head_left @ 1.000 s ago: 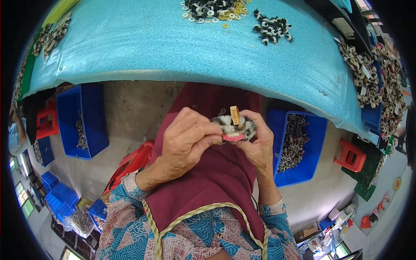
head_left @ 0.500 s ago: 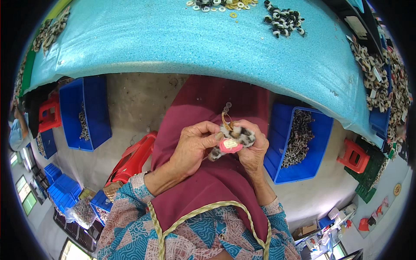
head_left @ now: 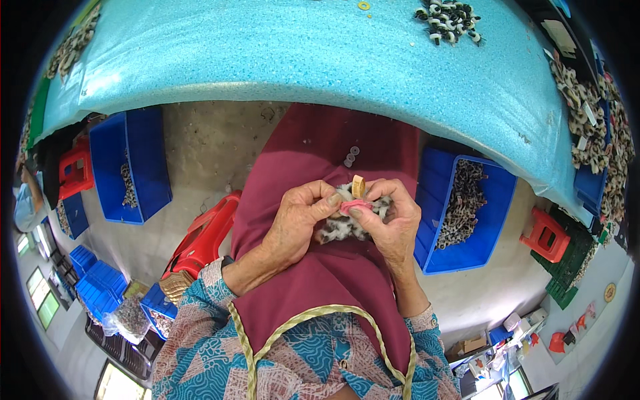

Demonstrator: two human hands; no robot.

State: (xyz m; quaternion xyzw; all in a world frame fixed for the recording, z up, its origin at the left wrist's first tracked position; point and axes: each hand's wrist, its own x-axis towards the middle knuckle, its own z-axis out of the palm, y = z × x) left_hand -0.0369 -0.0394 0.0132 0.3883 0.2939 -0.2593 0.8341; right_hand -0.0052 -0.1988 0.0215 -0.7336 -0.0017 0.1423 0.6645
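Note:
Above my lap, both hands grip a small furry plush piece (head_left: 347, 229), mottled white, grey and brown, with a pink part and a tan tab (head_left: 358, 187) standing up from it. My left hand (head_left: 300, 217) pinches its left side between thumb and fingers. On the other side, my right hand (head_left: 395, 220) presses thumb and fingers on the pink part and the fur. My fingers hide much of the piece. Several small clear discs (head_left: 351, 157) lie on the maroon apron (head_left: 293, 160) just beyond my hands.
A blue-covered table (head_left: 267, 60) spans the far side, bearing a pile of black-and-white parts (head_left: 448, 21). Blue bins (head_left: 493, 220) with furry pieces stand at both sides. A red chair (head_left: 207, 237) is at my left, a red stool (head_left: 547, 238) at far right.
The plush piece has been turned, so the pink part now shows edge-on and the tan tab points up. My right thumb has moved onto the pink part. The view has shifted slightly.

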